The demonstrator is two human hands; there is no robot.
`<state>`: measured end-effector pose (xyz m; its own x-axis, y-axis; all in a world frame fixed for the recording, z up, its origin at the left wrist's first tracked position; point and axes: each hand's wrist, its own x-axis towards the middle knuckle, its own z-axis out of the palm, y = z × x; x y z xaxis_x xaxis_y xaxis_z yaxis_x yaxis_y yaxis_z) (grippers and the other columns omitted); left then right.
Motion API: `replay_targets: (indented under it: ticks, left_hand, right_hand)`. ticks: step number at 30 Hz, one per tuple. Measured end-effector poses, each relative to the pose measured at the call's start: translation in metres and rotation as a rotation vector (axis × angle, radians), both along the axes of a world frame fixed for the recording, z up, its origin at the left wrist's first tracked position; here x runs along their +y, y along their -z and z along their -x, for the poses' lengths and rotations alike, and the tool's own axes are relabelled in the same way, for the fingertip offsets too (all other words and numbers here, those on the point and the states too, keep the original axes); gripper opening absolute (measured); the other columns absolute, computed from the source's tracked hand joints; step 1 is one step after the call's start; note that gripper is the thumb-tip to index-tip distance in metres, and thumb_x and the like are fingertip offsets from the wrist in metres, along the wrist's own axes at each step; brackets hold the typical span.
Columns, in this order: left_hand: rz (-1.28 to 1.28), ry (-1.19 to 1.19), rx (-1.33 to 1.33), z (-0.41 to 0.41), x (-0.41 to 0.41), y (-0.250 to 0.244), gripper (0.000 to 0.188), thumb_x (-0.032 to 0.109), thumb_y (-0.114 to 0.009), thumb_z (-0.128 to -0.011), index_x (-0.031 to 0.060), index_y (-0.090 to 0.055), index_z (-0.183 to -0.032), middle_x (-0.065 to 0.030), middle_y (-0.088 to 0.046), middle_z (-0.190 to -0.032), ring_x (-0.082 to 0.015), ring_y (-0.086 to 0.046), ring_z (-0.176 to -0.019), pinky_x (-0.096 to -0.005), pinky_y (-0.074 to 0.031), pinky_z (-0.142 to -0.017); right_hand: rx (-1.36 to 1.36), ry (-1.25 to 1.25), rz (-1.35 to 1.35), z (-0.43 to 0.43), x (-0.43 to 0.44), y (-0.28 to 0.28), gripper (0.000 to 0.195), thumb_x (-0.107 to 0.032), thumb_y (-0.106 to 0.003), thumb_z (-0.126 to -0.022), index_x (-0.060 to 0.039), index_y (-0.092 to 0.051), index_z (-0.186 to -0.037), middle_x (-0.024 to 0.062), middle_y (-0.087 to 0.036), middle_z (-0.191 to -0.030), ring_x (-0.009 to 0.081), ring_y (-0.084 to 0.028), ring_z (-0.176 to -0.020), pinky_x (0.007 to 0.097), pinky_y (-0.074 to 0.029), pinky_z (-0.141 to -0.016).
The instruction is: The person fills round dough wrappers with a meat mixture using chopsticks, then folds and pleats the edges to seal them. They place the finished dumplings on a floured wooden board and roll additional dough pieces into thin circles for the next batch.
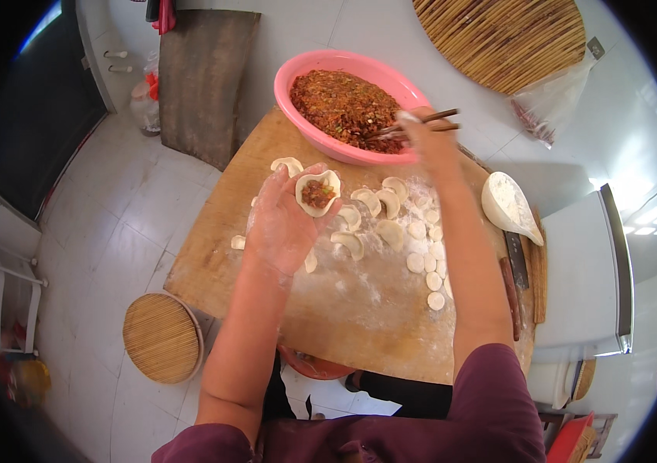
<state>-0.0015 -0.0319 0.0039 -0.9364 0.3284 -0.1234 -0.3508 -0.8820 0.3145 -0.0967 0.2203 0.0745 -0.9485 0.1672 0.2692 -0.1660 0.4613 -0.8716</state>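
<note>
On the fingers of my left hand [285, 226] rests a round dough wrapper [334, 184] with a lump of chopped filling [317, 194] in its middle. My right hand [429, 139], slightly blurred, grips a pair of dark chopsticks [441, 116]. Their tips are in the reddish-brown filling that fills much of a pink plastic basin [285, 95] at the far side of the wooden board [351, 330]. Several folded dumplings [390, 234] lie on the floured wood between my arms. Flattened dough discs [415, 263] are grouped beside my right forearm, which hides some of them.
Along the right edge are a scoop of flour [505, 202], a cleaver [516, 260] and a rolling pin [510, 298]. A white cabinet [574, 278] stands beyond them. A container with a reed lid [160, 338] stands at left. A round reed tray [502, 40] leans at the back.
</note>
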Motion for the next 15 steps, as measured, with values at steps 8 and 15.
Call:
replay_targets:
  ticks: [8, 15]
  left_hand:
    - [0.041, 0.195, 0.06, -0.026, 0.024, -0.012, 0.053, 0.042, -0.048, -0.103, -0.0031, -0.052, -0.13, -0.0166, -0.061, -0.127, -0.0323, -0.059, -0.12, -0.0507, -0.046, -0.102]
    - [0.095, 0.361, 0.134, -0.071, 0.066, -0.007, 0.036, 0.031, -0.047, -0.105, 0.0032, -0.055, -0.127, -0.0135, -0.062, -0.125, -0.0308, -0.061, -0.116, -0.05, -0.051, -0.097]
  right_hand:
    - [0.265, 0.157, -0.033, -0.11, 0.004, 0.011, 0.028, -0.009, -0.077, -0.081, -0.0024, -0.068, -0.106, 0.0061, -0.071, -0.1, 0.0154, -0.068, -0.093, 0.0286, -0.054, -0.08]
    - [0.516, -0.006, -0.565, -0.257, 0.011, 0.048, 0.033, 0.001, -0.082, -0.073, -0.0053, -0.07, -0.103, 0.0117, -0.07, -0.112, 0.0276, -0.067, -0.105, 0.0365, -0.054, -0.089]
